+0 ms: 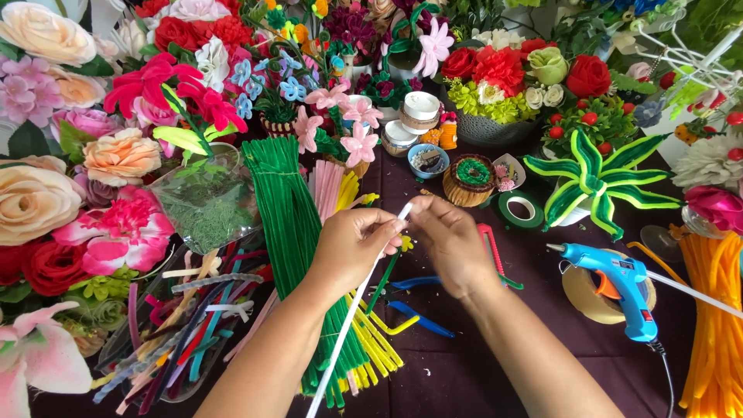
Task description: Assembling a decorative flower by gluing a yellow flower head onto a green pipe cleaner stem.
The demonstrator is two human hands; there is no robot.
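your left hand (352,244) is pinched shut around a white pipe cleaner (350,317), gripping it near its upper end, while your right hand (449,244) closes its fingertips on the very tip. the stem slants from between your hands down toward the near edge of the tabletop (464,371), crossing a bundle of green pipe cleaners (290,224) and a bundle of yellow ones (379,340) lying at the middle. a blue glue gun (619,286) rests on a tape roll (588,298) toward the right edge, well apart from your hands. blue-handled pliers (414,298) lie just under your right wrist.
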